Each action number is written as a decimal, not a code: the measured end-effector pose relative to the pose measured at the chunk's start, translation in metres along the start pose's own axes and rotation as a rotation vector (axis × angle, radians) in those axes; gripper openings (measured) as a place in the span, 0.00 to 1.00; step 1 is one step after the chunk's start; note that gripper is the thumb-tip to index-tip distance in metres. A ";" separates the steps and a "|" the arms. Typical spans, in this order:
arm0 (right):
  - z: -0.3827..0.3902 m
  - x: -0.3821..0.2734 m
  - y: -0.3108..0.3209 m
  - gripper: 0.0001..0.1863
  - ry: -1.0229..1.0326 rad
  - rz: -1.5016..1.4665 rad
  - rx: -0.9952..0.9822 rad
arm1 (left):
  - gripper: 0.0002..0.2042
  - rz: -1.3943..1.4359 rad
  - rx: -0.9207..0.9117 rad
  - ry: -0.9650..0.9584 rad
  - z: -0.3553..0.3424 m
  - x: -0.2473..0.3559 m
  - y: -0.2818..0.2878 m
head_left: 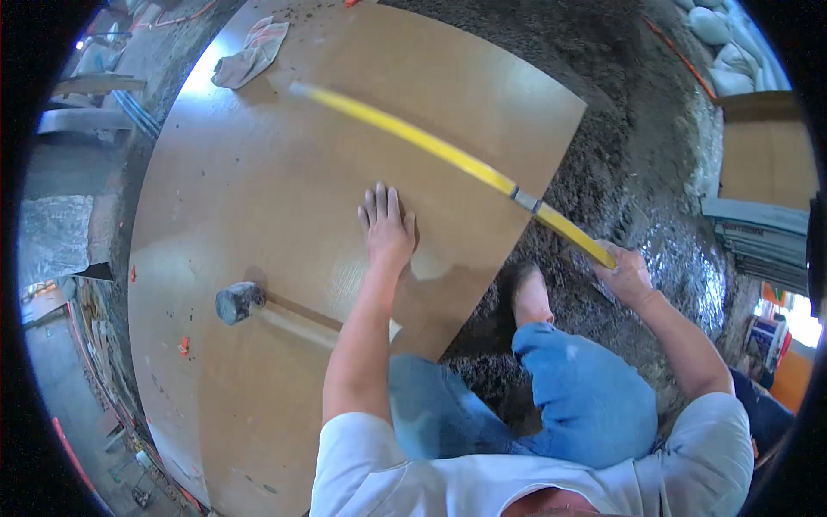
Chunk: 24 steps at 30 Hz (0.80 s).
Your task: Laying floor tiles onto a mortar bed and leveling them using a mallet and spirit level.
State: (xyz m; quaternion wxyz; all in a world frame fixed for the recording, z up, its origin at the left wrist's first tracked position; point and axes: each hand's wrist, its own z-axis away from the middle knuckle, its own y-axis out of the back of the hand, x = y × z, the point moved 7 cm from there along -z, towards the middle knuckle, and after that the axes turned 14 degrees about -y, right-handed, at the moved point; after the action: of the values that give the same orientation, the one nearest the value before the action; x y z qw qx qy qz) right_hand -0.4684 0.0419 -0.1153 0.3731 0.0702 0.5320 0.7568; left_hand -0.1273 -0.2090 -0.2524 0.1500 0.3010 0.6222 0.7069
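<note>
A large glossy tan tile (258,181) fills the middle of the view. My left hand (387,231) lies flat on it, fingers stretched out and pointing away from me. At the right, beyond the tile's edge, my right hand (626,276) is closed round the near end of a long yellow spirit level (431,148). The level slants across the tile toward the far left, and its far tip is blurred. Whether it touches the tile I cannot tell. A mallet (239,302) with a black head and pale wooden handle rests on the tile, its handle partly behind my left forearm.
A crumpled cloth (252,57) lies at the tile's far left. Small orange clips (184,345) sit near its left edge. Wet dark mortar (637,164) spreads along the right, where I squat barefoot. White bags (732,65) and stacked grey boards or tiles (762,241) stand at the right.
</note>
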 end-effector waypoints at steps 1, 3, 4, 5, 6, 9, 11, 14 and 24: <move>-0.015 0.000 -0.002 0.21 -0.043 -0.057 -0.010 | 0.33 -0.058 0.020 0.020 -0.026 -0.005 -0.001; -0.041 0.001 -0.006 0.23 -0.127 -0.069 -0.005 | 0.36 -0.154 -0.007 0.081 -0.073 -0.026 0.000; -0.052 0.000 -0.007 0.23 -0.148 -0.099 0.003 | 0.36 -0.188 0.012 0.095 -0.098 -0.046 0.008; -0.062 -0.001 -0.010 0.23 -0.171 -0.130 0.009 | 0.37 -0.224 -0.009 0.163 -0.121 -0.072 0.015; -0.069 -0.001 -0.009 0.24 -0.190 -0.169 0.064 | 0.37 -0.224 0.016 0.198 -0.142 -0.097 0.025; -0.092 -0.006 -0.013 0.23 -0.197 -0.210 0.086 | 0.39 -0.270 0.059 0.359 -0.196 -0.169 0.045; -0.104 -0.006 -0.015 0.23 -0.190 -0.238 0.068 | 0.41 -0.279 0.078 0.414 -0.228 -0.207 0.050; -0.117 0.003 -0.012 0.24 -0.242 -0.238 0.034 | 0.41 -0.315 0.117 0.406 -0.262 -0.237 0.054; -0.131 -0.004 0.009 0.24 -0.207 -0.196 0.079 | 0.31 -0.165 0.082 -0.158 -0.290 -0.064 0.038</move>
State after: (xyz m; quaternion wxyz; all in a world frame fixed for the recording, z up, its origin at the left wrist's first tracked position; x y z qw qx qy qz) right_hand -0.5364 -0.0609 -0.1617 0.4949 0.1101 0.5246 0.6839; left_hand -0.2491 -0.4819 -0.2432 0.2438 0.3092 0.6596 0.6403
